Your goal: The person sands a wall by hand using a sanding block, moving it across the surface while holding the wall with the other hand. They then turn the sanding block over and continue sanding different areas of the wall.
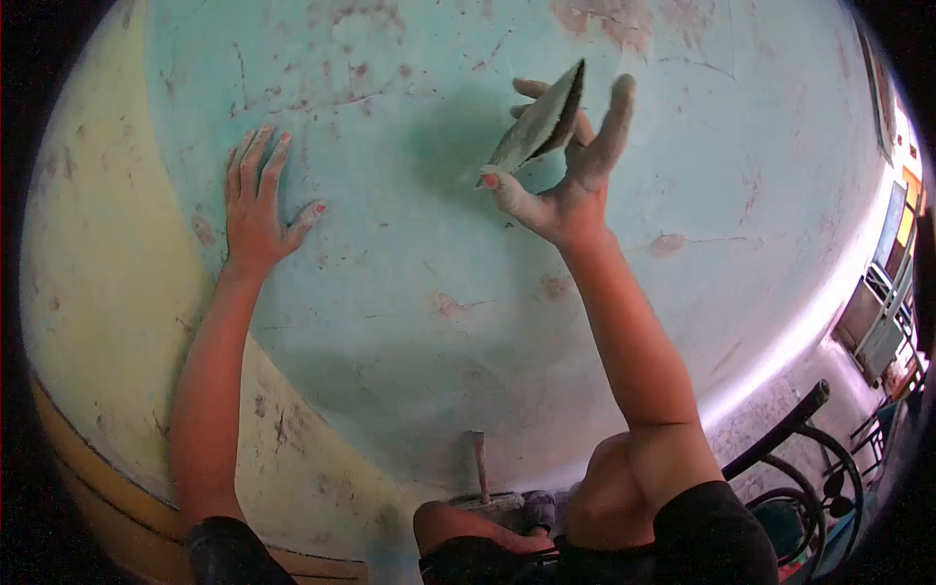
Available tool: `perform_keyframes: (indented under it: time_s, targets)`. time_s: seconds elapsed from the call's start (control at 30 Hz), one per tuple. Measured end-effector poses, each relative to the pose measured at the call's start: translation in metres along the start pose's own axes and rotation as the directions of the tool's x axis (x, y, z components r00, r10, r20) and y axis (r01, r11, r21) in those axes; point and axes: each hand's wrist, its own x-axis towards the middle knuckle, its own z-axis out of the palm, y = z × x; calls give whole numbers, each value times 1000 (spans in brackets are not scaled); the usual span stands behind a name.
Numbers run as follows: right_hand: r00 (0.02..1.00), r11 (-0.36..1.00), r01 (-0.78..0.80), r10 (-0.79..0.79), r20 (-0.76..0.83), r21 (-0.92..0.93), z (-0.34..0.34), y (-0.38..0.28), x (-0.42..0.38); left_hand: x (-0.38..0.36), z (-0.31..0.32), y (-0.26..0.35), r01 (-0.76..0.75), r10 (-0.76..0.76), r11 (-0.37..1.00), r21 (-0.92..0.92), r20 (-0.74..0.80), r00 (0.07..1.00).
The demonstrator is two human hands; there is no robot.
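My left hand (258, 200) lies flat against the pale green painted wall (419, 253), fingers stretched upward and thumb out to the side. It holds nothing. Between the thumb and fingers of my right hand (575, 185) is a folded, dusty piece of sandpaper (536, 127) with a dark, ragged edge. The sheet is tilted, and some of the fingers are partly hidden behind it. Pale dust coats the fingertips of both hands. Around them the wall shows cracks, scuffs and reddish-brown worn patches.
A yellow painted area (97, 224) borders the green on the left. Below, a wooden-handled tool (481, 468) stands near my foot (538, 509). A dark metal chair (804, 439) is at the lower right. Further right, several objects stand beside a bright opening.
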Motion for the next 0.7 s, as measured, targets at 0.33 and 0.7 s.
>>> perform_keyframes:
  time_s: [0.33, 0.7]
  targets:
    - [957, 976, 81, -19, 290, -203, -52, -40, 16, -3, 4, 4, 21, -22, 999, -48, -33, 999]
    - [768, 786, -429, 577, 277, -446, -37, -91, 51, 45, -26, 69, 260, -264, 885, -385, 44, 964]
